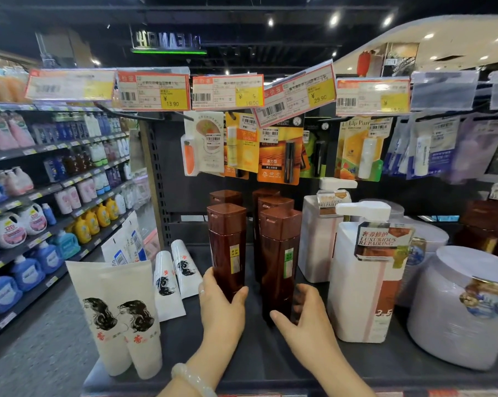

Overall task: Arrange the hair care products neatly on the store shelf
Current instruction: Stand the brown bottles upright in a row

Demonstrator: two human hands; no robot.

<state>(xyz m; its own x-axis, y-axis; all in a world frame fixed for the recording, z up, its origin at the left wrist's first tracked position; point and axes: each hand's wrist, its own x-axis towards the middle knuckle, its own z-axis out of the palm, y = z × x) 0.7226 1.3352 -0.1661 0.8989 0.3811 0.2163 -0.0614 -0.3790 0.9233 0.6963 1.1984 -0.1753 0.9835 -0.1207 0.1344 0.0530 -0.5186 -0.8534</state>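
On the dark shelf [259, 365], white squeeze tubes [121, 319] printed with black hair drawings stood cap-down at the left, two more [173, 279] behind them. At the right stood square white pump bottles [362, 282], tagged at the neck, and round pale tubs [460, 310] under clear wrap. Carded lip balms [239, 147] hung overhead below a row of price tags [227, 91].

Between tubes and pumps stood tall, glossy brown bottles with squared flip caps, in two files. The left hand [222, 305], a pale bangle [193, 379] at its wrist, gripped the front-left bottle [227, 247] low down, thumb and fingers curled round its base. The right hand [308, 313] wrapped the foot of the front-right bottle [279, 265], thumb in front, fingers showing darkly through the translucent plastic. Both bottles stood upright, just beside each other, with more brown bottles [273, 202] close behind them.
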